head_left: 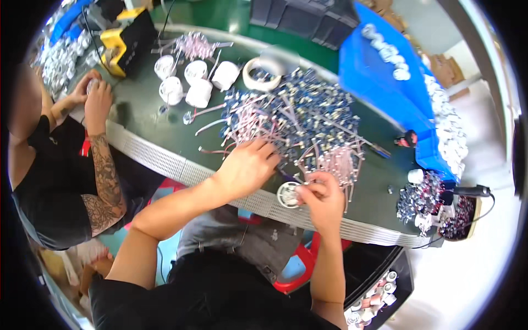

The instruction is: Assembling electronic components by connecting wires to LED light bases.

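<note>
My right hand (323, 199) pinches a round white plastic part (287, 195) with a spoked, ring-like face, above the front edge of the bench. My left hand (247, 168) is just to its left, at the near side of a heap of small blue circuit boards (313, 118). Its fingers are bent together, and what they hold, if anything, is hidden. A thin dark piece (289, 176) shows between my two hands; its kind is unclear. Pink-and-white wire leads (336, 164) lie bundled just beyond my right hand.
White plastic cups (198, 93) and a roll of tape (263, 75) stand behind the heap. Blue bins (385, 77) line the far right. A corded tool (472, 191) sits by more small parts. At left, another person's hands (94, 93) work near a yellow-black device (129, 41).
</note>
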Motion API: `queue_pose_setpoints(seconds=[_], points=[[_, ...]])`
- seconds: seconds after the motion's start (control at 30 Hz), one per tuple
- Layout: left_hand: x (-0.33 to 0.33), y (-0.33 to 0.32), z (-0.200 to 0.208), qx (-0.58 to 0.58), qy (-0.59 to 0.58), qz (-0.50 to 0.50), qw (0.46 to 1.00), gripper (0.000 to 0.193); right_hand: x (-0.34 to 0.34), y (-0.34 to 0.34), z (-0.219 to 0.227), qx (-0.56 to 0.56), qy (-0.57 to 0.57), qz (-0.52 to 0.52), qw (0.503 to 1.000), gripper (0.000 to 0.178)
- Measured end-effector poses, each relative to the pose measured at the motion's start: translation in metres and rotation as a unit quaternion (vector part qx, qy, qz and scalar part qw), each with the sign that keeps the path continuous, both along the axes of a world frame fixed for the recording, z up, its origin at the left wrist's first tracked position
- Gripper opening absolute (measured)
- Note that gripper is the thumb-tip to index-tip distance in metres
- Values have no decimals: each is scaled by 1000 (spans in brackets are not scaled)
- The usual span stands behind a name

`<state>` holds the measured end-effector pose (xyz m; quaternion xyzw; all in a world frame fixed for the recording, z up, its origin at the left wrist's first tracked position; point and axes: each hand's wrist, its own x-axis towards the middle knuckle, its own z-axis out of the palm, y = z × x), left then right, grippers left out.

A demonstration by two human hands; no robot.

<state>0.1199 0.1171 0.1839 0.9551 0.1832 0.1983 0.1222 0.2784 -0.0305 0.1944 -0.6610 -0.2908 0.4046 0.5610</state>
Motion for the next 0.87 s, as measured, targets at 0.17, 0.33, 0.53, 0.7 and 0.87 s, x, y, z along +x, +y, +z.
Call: queue_pose_setpoints(seconds=[0.17, 0.33, 0.53, 0.7, 0.87], points=[[3, -5, -18, 102, 20, 12, 994, 11, -4, -2, -11, 47, 20, 7, 999, 18], [4, -5, -14, 68, -83, 12, 994, 16, -3, -8, -34, 136, 22, -5, 990, 13], [-22, -25, 20, -130, -361, 93, 919, 13, -2, -12, -43, 151, 20, -37, 988, 21], [-56, -56, -2, -661, -427, 41, 616, 12, -9, -14, -31, 131, -5, -62, 989, 17], [-46, -42, -25, -794, -255, 2, 552, 40, -12, -18, -33, 121, -57, -30, 991, 17]])
